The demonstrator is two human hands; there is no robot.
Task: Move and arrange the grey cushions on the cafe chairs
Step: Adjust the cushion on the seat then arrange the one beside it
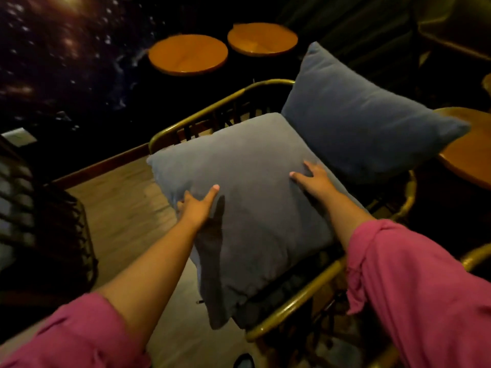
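A large grey cushion (255,187) lies tilted over the seat of a rattan cafe chair (220,104), its lower left corner hanging past the chair's front rail. My left hand (198,207) grips its left edge, thumb on top. My right hand (314,179) presses on its right side, fingers curled into the fabric. A second grey cushion (364,120) leans upright behind it against the chair's right side. A darker seat pad (287,293) shows under the near cushion.
Two round wooden tables (187,54) (261,39) stand beyond the chair. Another wooden table (470,152) is at the right edge. A dark woven chair (47,229) sits at the left. Wooden floor (125,208) runs between them.
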